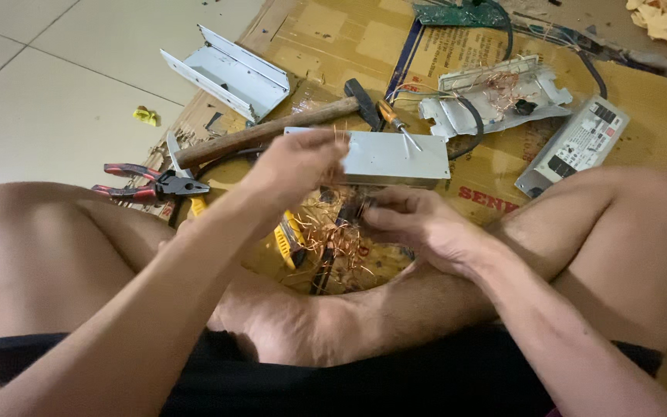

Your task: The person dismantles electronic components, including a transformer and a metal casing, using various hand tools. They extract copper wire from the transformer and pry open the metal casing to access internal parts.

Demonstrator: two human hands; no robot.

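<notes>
I sit cross-legged on the floor. My left hand is raised and blurred, its fingers pinched on thin strands of copper wire. Just to its right and lower, my right hand grips a small dark part from which a tangle of copper wire hangs down. Both hands hover over my crossed shins, above the brown cardboard. A grey metal box lies just beyond the hands.
A wooden-handled hammer and red-handled pliers lie at the left. A screwdriver, an open metal casing with wire, a white power unit, another bent casing and a green circuit board lie farther out. A yellow tool rests by my leg.
</notes>
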